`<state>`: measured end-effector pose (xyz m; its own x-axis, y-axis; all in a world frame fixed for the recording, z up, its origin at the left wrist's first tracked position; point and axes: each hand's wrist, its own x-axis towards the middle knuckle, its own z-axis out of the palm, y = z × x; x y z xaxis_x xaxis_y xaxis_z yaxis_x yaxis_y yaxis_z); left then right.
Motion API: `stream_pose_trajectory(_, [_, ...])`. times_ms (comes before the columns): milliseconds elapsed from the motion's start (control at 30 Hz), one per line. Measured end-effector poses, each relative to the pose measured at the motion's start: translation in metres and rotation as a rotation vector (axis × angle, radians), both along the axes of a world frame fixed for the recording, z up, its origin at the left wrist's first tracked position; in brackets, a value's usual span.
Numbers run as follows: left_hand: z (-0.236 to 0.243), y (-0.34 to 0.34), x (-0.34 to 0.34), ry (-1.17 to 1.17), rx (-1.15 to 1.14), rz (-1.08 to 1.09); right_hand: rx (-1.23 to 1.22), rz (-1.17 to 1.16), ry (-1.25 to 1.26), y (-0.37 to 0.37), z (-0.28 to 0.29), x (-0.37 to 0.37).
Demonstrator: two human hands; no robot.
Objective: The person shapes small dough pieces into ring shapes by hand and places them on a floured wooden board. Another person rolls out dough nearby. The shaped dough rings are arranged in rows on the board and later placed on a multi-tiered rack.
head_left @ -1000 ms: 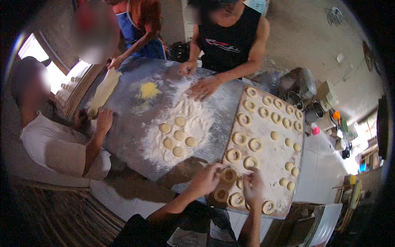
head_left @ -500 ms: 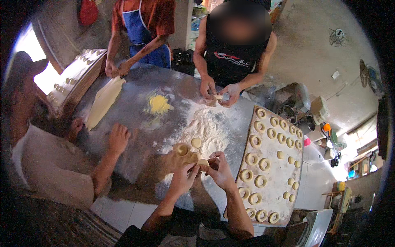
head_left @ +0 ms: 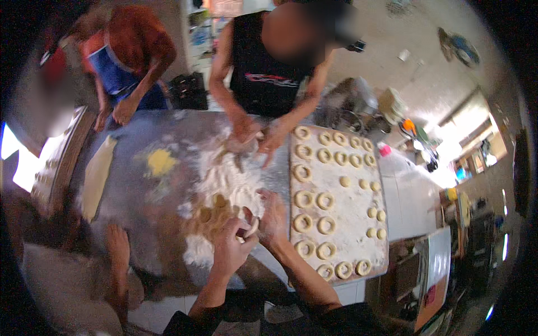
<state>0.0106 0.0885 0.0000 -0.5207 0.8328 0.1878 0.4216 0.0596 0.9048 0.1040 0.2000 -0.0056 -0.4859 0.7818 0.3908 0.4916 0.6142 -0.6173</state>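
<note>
My left hand (head_left: 232,246) is closed around a small ring of pale dough (head_left: 253,227), held above the floured table. Close beside it on the right is my right hand (head_left: 273,219), its fingers stretched forward and somewhat blurred; I see nothing in it. Two small round dough pieces (head_left: 220,200) lie in the loose flour (head_left: 232,182) just beyond my left hand. To the right of my hands, a dusted tray (head_left: 353,218) bears several dough rings (head_left: 325,225) and several small dough balls (head_left: 372,213).
Across the table a person in a black sleeveless top (head_left: 263,61) has both hands at the flour. A person in a blue apron (head_left: 115,73) stands at the far left, near a long dough strip (head_left: 98,179). Another person's hand (head_left: 117,243) rests left, beyond a yellow patch (head_left: 161,162).
The view has swung right. My right hand has come off the dough, leaving it in my left as a ring. The person opposite has lowered their hands into the flour.
</note>
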Motion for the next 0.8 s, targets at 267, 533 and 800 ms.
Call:
stream_pose_trajectory(267, [-0.021,0.051,0.086,-0.469,0.530,-0.016,-1.317,0.436,0.886,0.022,-0.012,0.097])
stream_pose_trajectory(533, [-0.044,0.076,0.191,-0.219,0.582,-0.088,-0.827,0.083,0.636,0.006,0.015,0.219])
stream_pose_trajectory(800, [-0.038,0.097,0.299,-0.123,0.226,-0.533,-0.391,-0.177,0.054,-0.002,0.000,0.338])
